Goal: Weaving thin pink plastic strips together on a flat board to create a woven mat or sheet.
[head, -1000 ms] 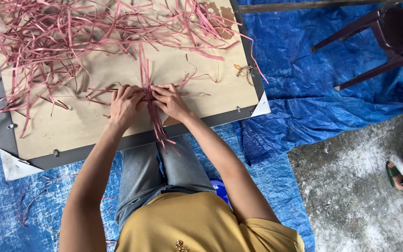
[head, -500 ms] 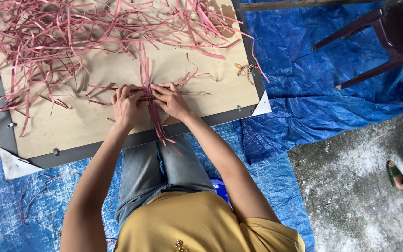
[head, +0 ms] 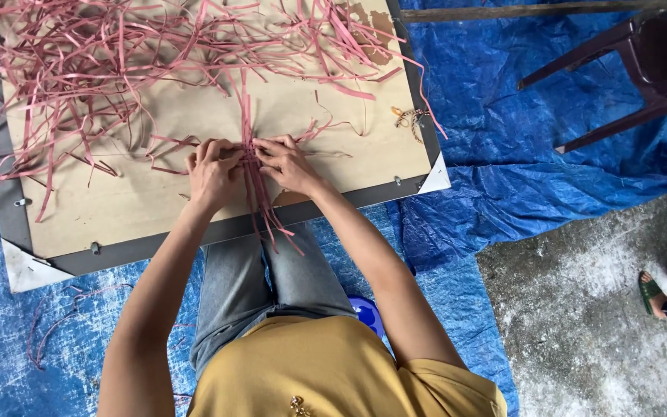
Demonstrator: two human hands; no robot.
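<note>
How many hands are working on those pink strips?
2: the left hand and the right hand rest side by side on the pink strips, on the wooden board. Another person's feet show at the right edge.

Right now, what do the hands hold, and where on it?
Both the left hand and right hand pinch the pink strips where they cross, on the board.

No packages, labels, signs or screens anywhere in view.

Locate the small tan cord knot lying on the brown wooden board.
The small tan cord knot lies near the brown wooden board's right edge, beyond the right hand.
</note>
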